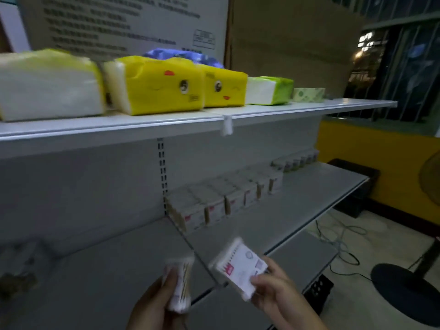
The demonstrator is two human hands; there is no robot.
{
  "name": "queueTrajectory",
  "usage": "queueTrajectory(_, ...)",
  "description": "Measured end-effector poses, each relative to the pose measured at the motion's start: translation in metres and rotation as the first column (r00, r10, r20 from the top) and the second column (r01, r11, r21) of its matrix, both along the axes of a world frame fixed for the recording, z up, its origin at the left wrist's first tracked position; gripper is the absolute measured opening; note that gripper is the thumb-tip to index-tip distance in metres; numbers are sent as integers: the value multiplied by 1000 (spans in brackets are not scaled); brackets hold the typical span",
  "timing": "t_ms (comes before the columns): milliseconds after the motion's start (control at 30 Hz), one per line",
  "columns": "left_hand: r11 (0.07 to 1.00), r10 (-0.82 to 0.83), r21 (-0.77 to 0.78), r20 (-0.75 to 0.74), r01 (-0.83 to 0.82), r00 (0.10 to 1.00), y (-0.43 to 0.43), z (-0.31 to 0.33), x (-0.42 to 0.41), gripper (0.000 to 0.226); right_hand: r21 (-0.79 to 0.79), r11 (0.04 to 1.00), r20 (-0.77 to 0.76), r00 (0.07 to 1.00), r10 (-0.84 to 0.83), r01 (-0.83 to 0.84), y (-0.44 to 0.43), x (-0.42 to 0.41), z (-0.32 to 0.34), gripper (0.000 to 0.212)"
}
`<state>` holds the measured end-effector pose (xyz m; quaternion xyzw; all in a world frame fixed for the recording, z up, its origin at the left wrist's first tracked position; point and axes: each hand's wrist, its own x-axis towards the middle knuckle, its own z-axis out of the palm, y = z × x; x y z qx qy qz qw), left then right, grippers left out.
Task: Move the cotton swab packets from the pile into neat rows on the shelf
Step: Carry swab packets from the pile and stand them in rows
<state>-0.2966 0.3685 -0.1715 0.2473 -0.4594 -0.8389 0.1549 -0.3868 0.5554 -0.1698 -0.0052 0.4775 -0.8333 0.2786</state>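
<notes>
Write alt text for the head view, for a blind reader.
The left hand holds one cotton swab packet and the right hand a second packet, before a shelf with a row of packets along its back. Tissue packs line the shelf above.

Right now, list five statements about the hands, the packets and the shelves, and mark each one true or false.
1. The left hand grips a swab packet and the right hand grips a second packet. True.
2. The top shelf carries bottles. False: it carries tissue packs.
3. A row of packets stands along the back of the middle shelf. True.
4. That row stands left of the clear divider. False: it runs to the right from the divider.
5. The second packet touches the row. False: it is held in front of the shelf, apart from the row.
</notes>
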Motion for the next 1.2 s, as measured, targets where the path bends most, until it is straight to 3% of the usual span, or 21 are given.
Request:
queueTrajectory(133,999,10,45,7,-11,1000,37,-4,-30,15,86,996,-82,997,-15,22,48,-34,-1,32)
queueTrajectory(233,995,98,22,29,-99,995,56,-7,-45,15,177,984,-153,988,1,27,62,-57,-5,37)
queueTrajectory(433,917,342,-254,105,-307,934,66,-5,-72,21,314,949,-292,951,101,-5,41,-97,-3,27)
queueTrajectory(567,811,423,-486,105,-324,900,43,-9,-84,16,545,827,-515,833,204,135,10,-127,-12,21)
queueTrajectory(700,699,488,-642,108,-314,866,14,-18,-104,20,696,675,-606,705,369,245,-25,-156,-19,31)
queueTrajectory(800,623,512,-708,48,-332,858,3,-20,-128,24,699,676,-619,671,408,234,-42,-177,-22,37)
queueTrajectory(933,596,513,-717,-8,-362,859,-4,-35,-154,23,669,687,-687,588,426,285,-55,-195,-28,56)
queueTrajectory(1067,566,488,-750,-29,-342,872,-9,-47,-165,49,601,709,-775,487,403,370,-63,-203,-35,63)
queueTrajectory(1133,491,479,-798,-87,-349,873,-11,-46,-168,60,534,723,-833,418,362,438,-64,-203,-39,58)
queueTrajectory(1200,486,473,-804,-87,-342,877,-12,-47,-170,72,509,718,-860,322,396,475,-65,-204,-42,49)
